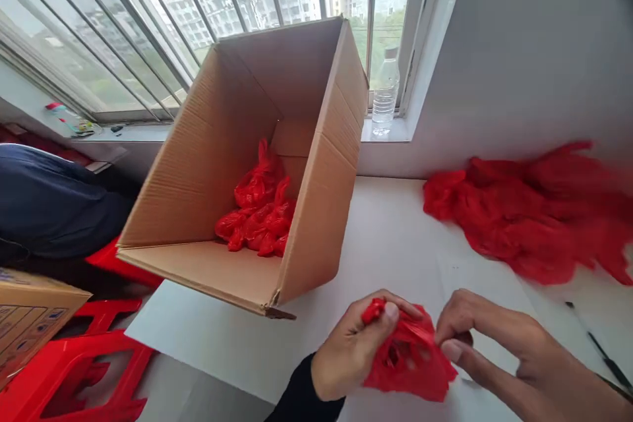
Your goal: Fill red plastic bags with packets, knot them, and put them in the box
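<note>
Red plastic, thin and crinkled, is filling the space between the two hands low in the view: a small red plastic bag (408, 362) is being held just above the white table (386, 237), near its front edge. The left hand (353, 349), coming out of a black sleeve (301, 402), is curling tightly around the bag's bunched top, with a twisted red end poking out above the thumb. The right hand (494, 349) is touching the bag's other side, its thumb and forefinger pinching the plastic while the remaining fingers are lying loosely spread and half open. Behind the hands, an open cardboard box (316, 211) is sitting tilted on the table's left part, its mouth facing the camera and one corner overhanging the table edge. Several knotted red bags (257, 217) are lying heaped at the bottom of the box. To the right, well apart from the hands, a loose pile of red plastic bags (534, 217) is spreading across the table against the grey wall. A clear plastic bottle (384, 95) is standing upright on the window sill behind the box, beside the barred window. Red plastic stools (74, 369) are showing at lower left below the table, with part of another carton (30, 316) just beside them and a dark blue bundle (54, 204) further back.
</note>
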{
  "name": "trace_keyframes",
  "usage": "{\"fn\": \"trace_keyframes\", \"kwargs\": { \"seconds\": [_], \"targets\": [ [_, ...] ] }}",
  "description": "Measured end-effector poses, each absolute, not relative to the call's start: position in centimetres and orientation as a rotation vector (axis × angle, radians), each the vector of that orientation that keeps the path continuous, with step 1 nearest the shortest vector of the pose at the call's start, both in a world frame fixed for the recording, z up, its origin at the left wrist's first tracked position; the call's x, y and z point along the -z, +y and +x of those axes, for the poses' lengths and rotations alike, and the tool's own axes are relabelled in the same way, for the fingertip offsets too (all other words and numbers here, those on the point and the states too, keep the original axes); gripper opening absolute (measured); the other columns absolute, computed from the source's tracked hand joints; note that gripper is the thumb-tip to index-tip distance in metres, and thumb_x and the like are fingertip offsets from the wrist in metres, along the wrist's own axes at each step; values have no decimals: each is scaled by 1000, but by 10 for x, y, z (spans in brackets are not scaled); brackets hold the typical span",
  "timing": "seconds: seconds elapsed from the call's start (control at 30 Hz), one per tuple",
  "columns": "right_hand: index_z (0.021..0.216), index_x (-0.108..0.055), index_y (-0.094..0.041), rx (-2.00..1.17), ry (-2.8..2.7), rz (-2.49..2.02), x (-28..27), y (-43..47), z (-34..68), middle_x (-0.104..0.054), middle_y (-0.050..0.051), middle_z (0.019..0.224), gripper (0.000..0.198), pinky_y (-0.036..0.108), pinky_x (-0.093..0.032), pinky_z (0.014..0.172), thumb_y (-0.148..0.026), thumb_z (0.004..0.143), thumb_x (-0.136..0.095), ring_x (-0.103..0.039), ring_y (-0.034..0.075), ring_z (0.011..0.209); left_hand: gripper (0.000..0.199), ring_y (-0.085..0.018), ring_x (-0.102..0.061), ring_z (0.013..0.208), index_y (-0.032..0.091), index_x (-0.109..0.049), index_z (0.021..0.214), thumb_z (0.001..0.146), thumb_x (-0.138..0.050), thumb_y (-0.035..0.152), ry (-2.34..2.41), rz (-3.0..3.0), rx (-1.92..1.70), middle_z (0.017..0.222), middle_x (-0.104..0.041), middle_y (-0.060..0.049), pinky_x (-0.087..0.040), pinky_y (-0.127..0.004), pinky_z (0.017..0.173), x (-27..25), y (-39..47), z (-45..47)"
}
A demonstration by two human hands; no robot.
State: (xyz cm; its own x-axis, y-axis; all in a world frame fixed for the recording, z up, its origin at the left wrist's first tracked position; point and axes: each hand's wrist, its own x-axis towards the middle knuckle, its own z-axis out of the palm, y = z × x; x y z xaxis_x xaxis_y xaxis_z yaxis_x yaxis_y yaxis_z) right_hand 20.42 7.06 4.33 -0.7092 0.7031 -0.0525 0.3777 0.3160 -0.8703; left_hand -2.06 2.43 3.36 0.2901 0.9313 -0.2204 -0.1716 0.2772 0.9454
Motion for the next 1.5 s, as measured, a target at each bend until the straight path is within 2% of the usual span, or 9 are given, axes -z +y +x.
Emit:
{"fn": "trace_keyframes", "kwargs": {
  "seconds": [0.17, 0.3, 0.43, 0.57, 0.7, 0.87, 1.13, 1.33, 1.5],
  "targets": [
    [112, -61, -30, -1298, -2202, -831, -40, 75, 185, -63, 1, 111, 17, 29, -46, 94, -33, 100, -49, -58, 15, 108, 23, -12, -50, 70, 16, -62, 82, 90, -65, 37, 1032, 1193, -886, 76, -58, -1, -41, -24, 68, -27, 24, -16],
    [130, -55, -28, -1300, -2148, -802, -15, 83, 168, -66, 1, 120, 30, 45, -17, 122, -31, 104, -39, -60, 15, 112, 16, -14, -57, 79, 21, -62, 96, 83, -62, 11, 1194, 1533, -940, 92, -65, -2, -45, -25, 70, -16, 13, -15],
    [121, -61, -26, -1530, -2005, -944, 4, 85, 162, -69, 0, 94, 32, 37, -45, 94, -35, 104, -35, -62, 15, 83, 38, -14, -62, 88, 23, -59, 114, 84, -59, 0, 1442, 1893, -1191, 102, -64, -2, -49, -22, 72, 4, 7, -17],
    [132, -52, -25, -1749, -2010, -824, 14, 83, 159, -62, -3, 79, 33, 27, -41, 63, -27, 99, -45, -50, 12, 66, 38, -15, -59, 107, 22, -59, 127, 94, -53, 4, 1553, 2083, -1314, 118, -57, -7, -51, -22, 84, 18, 6, -22],
    [95, -60, -21, -1672, -2005, -877, 14, 82, 155, -62, -3, 80, 8, 27, -42, 68, -20, 92, -53, -52, 12, 71, 48, -22, -48, 126, 23, -49, 143, 98, -46, 8, 1558, 2256, -1165, 133, -52, -10, -45, -35, 104, 24, 3, -30],
    [97, -59, -22, -1453, -2001, -929, 6, 78, 154, -64, 1, 101, 11, 32, -45, 86, -18, 87, -57, -58, 16, 93, 57, -29, -29, 147, 17, -23, 158, 103, -36, 21, 1580, 2279, -948, 157, -36, -14, -35, -48, 116, 35, -9, -34],
    [90, -60, -22, -1387, -1817, -1454, 43, 73, 208, -67, 2, 90, 26, 34, -48, 81, -46, 97, -52, -62, 19, 90, 54, -26, -25, 150, 23, -27, 157, 103, -33, 19, 1890, 2122, -749, 160, -36, -8, -30, -50, 120, 83, -62, -61],
    [113, -49, -26, -1334, -1545, -1458, 62, 34, 187, -62, 7, 128, 26, 38, -50, 97, -46, 104, -36, -61, 19, 114, 56, -32, -19, 152, 16, -22, 158, 105, -30, 33, 1729, 2271, -733, 162, -30, -12, -27, -56, 120, 89, -59, -44],
    [130, -42, -27, -889, -1968, -1259, 87, -1, 148, -45, 6, 152, 28, 54, -33, 118, -26, 103, -37, -34, 23, 146, 61, -25, -19, 152, 15, -21, 158, 101, -41, 22, 1684, 2450, -501, 163, -30, -7, -23, -47, 123, 102, -40, -22]
  ]
}}
